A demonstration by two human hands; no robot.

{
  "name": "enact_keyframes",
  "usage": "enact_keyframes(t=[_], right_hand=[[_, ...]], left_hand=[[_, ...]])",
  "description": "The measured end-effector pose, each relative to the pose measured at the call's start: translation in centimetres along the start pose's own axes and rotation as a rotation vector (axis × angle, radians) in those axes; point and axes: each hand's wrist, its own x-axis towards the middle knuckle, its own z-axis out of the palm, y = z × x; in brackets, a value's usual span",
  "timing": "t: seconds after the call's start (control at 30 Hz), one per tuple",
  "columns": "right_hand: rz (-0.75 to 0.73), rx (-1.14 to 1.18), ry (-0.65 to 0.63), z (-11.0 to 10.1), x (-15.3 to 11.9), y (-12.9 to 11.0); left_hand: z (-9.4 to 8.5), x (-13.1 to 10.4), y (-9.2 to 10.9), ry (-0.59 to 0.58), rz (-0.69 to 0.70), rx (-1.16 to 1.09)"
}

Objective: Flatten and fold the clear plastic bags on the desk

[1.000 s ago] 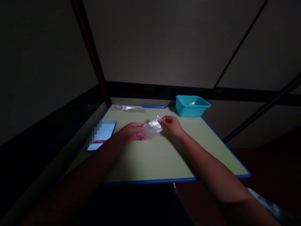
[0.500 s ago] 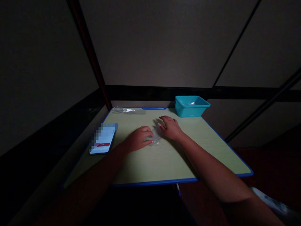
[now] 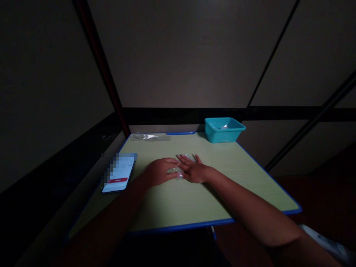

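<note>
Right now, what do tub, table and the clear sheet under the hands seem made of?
Tub: likely moulded plastic, satin; even teal, rounded rim.
Table: perhaps laminate, fairly matt; faint streaks.
Sheet: probably thin plastic, shiny; see-through, pale glints, mostly covered.

Plastic bag (image 3: 172, 170), small, clear, thin; lying on the desk (image 3: 178, 209), largely covered by fingers (image 3: 187, 161), portions visible between and just beyond them.

Mid-table (image 3: 244, 170), the hands (image 3: 194, 170) mostly hide a clear plastic piece (image 3: 172, 170). At the table's left edge, blocky blurring obscures part of a phone (image 3: 124, 168); at its far right corner, the basin's (image 3: 224, 137) contents are too small to identify.
</note>
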Motion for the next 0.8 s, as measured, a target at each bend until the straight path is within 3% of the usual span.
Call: enact_keyframes(t=[0.17,0.3,0.47,0.6,0.8], right_hand=[[-0.001,0.019,-0.004,-0.1,0.1,0.0],[-0.014,0.055,0.053,-0.5,-0.2,0.4],[0.087,0.012,0.169,-1.2,-0.2,1.9],[0.101,0.01,0.237,-1.2,0.2,2.9],[0.053,0.004,0.107,-0.5,0.7,3.2]], left_hand=[[0.4,-0.3,-1.0,-0.137,-0.031,0.054],[0.6,-0.5,-1.5,-0.17,-0.025,0.114],[0.3,-0.3,-1.0,-0.254,-0.019,0.097],[0.3,-0.2,-0.3,-0.255,0.021,0.043],[0.8,-0.3,0.2,-0.351,-0.027,0.048]])
